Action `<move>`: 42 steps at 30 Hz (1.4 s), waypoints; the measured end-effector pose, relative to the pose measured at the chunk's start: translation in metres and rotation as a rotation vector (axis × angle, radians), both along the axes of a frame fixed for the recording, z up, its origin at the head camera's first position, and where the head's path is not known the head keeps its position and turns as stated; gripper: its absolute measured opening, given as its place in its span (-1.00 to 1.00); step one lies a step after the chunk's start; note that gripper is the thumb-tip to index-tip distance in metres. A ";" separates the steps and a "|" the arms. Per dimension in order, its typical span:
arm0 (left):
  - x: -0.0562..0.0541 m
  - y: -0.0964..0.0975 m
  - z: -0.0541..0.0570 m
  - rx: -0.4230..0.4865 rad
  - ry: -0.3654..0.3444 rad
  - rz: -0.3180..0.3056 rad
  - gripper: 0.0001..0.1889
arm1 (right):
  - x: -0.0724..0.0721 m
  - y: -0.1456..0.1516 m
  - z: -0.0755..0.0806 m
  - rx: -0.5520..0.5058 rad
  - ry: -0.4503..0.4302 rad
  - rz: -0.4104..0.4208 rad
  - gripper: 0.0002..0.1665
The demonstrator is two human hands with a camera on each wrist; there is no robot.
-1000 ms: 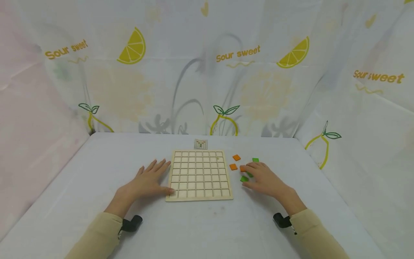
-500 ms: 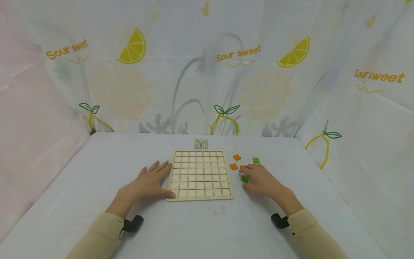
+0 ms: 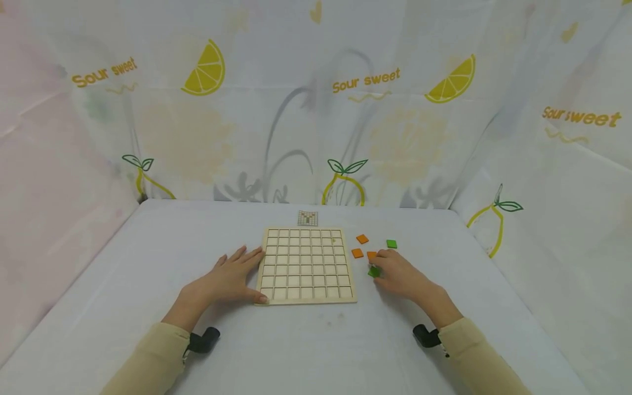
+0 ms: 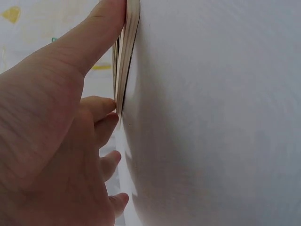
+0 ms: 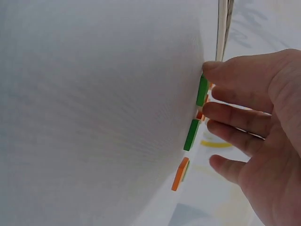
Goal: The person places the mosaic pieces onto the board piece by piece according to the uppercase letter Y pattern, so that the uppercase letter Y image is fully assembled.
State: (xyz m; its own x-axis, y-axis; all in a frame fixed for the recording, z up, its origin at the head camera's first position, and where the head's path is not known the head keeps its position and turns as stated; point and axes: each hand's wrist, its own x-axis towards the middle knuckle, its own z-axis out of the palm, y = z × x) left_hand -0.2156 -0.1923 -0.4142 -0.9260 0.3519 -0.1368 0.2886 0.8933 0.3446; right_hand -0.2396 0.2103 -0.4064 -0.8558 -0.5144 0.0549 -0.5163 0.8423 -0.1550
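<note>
My R hand [image 3: 399,274] closed in round near green tile [image 3: 373,271], prob. pickup; can't tell if pinched. L hand [image 3: 224,281], splayed, touches board [image 3: 306,269].

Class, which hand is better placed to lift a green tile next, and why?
Likely the right hand: it's at a green tile, while the left hand touches the left edge of the wooden grid board.

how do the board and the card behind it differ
The board is much larger than the card. The board's squares are bare and pale, while the card's grid carries a small coloured, Y-like pattern. The left hand touches the board at its edge and near corner; no hand touches the card. Both lie on the table and show a grid of squares.
</note>
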 end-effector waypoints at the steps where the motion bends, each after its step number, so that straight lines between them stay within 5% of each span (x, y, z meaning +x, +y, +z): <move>1: 0.000 0.000 0.000 -0.001 -0.002 0.001 0.26 | 0.000 0.000 0.000 0.001 -0.001 0.003 -0.63; 42: 0.001 0.000 0.000 0.033 -0.038 0.006 0.24 | -0.005 -0.014 0.003 0.087 -0.003 -0.114 -0.86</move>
State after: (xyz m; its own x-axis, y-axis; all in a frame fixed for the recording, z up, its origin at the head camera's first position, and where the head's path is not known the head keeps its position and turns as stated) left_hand -0.2145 -0.1923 -0.4139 -0.9227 0.3508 -0.1602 0.2691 0.8832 0.3841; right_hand -0.2442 0.1959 -0.4033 -0.9092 -0.4161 0.0117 -0.4157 0.9059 -0.0807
